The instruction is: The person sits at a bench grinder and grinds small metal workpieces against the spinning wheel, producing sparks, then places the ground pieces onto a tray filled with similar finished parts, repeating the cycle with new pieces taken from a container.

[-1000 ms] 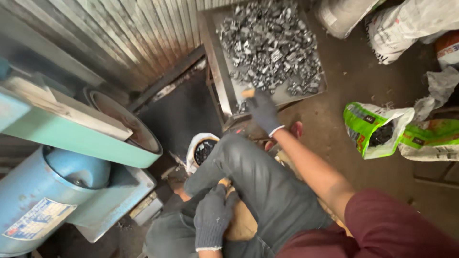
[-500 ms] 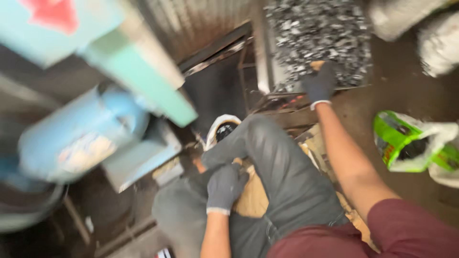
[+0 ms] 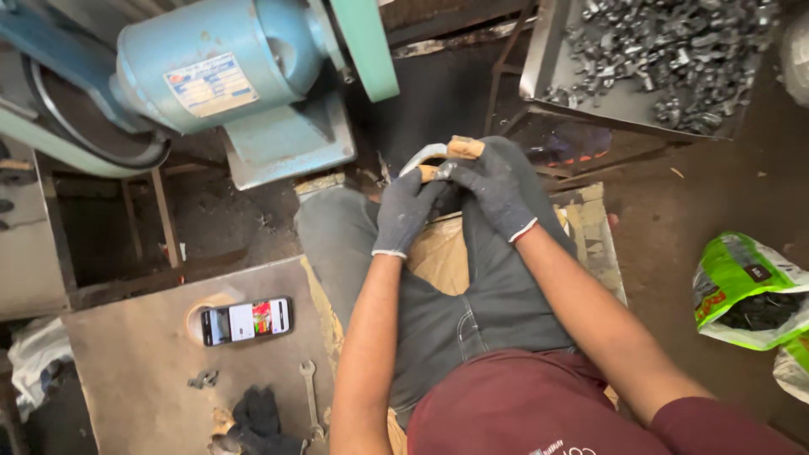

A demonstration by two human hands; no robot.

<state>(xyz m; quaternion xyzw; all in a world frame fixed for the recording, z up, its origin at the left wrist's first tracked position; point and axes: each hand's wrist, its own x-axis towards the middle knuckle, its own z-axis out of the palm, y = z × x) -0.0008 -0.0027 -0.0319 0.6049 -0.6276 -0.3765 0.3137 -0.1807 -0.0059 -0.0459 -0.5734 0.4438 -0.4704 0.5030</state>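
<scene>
Both my hands wear dark grey gloves with tan-wrapped fingertips and meet above my knees. My right hand [image 3: 495, 190] and my left hand [image 3: 404, 211] pinch a small grey metal piece [image 3: 442, 169] between their fingertips. The piece is mostly covered by the fingers. Just behind the hands the white rim of a bucket [image 3: 419, 157] shows. A metal tray [image 3: 539, 76] heaped with several similar small metal pieces [image 3: 666, 42] stands at the top right, beyond my right knee.
A blue electric motor [image 3: 227, 67] and a green belt guard [image 3: 364, 42] stand at the top left. On a metal plate [image 3: 143, 354] at my left lie a phone [image 3: 246, 321], a wrench [image 3: 310, 396] and dark gloves [image 3: 257, 417]. A green bag [image 3: 742, 286] sits at the right.
My right hand has come back from the tray of metal pieces and joined my left hand over my knees. The view has swung toward the motor and metal plate.
</scene>
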